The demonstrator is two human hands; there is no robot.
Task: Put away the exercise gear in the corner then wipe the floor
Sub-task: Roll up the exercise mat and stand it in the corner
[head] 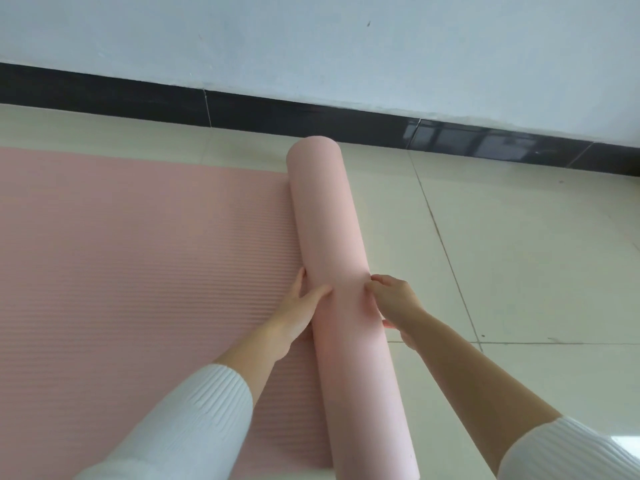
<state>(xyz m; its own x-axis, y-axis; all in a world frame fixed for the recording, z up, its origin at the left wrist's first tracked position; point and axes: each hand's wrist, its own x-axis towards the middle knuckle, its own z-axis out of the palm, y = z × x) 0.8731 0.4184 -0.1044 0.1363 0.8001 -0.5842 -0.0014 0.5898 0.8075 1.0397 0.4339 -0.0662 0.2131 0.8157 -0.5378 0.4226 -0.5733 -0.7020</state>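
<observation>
Nearest, at the bottom edge: white ribbed left sleeve (194, 420) and right sleeve (568, 452), both ending short of the wrists, with bare forearms reaching forward from them.

Between the forearms, a pink mat (138, 254), partly rolled up. Rolled part (332, 220) a thick smooth tube running from the bottom edge up and slightly left toward the wall, lying along the right end of the flat part. Flat part ribbed with fine lines, spread on the floor to the left and cut off by the left and bottom edges. Far end of the tube rounded, close to the skirting but not touching it.

On the tube's left side, about mid-length, left hand (298, 313): cupped round the roll, thumb laid over the top, fingers down in the crease where roll meets flat mat. On the right side, at about the same height, right hand (394, 299): fingers bent onto the top of the roll, thumb lower against its side, clamped on it. Hands close together across the top of the roll, not touching.

To the right of the roll, pale cream floor (519, 254) of large tiles with thin dark joints. Beyond, a glossy black skirting (311, 116) slanting across the frame. Above it, a plain pale wall (311, 36) with a few small marks.
</observation>
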